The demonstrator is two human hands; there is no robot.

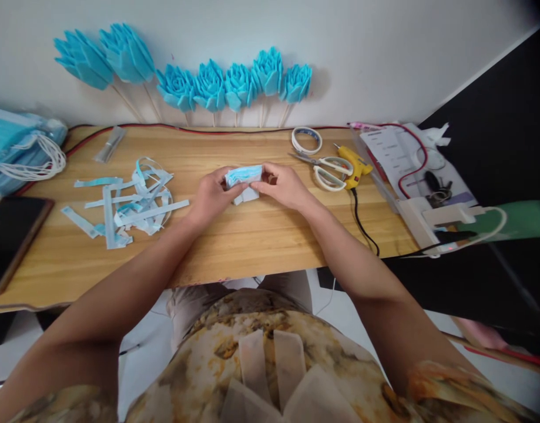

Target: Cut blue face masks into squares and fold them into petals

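Between my two hands, above the middle of the wooden table (252, 235), is a small folded piece of blue and white face mask fabric (245, 175). My left hand (214, 194) pinches its left side, thumb along the lower edge. On the right side my right hand (284, 185) grips it with thumb and fingers. A white flap hangs below the thumbs. Cut mask strips and ear loops (128, 205) lie in a loose pile to the left of my left hand. White-handled scissors (329, 173) rest to the right of my right hand.
Blue fabric flowers on sticks (210, 85) lean against the wall. A tape roll (307, 141) and yellow glue gun (355, 167) sit at right, near a power strip (422, 226) with cables. Stacked masks (14, 141) and a phone (16, 235) occupy the left end.
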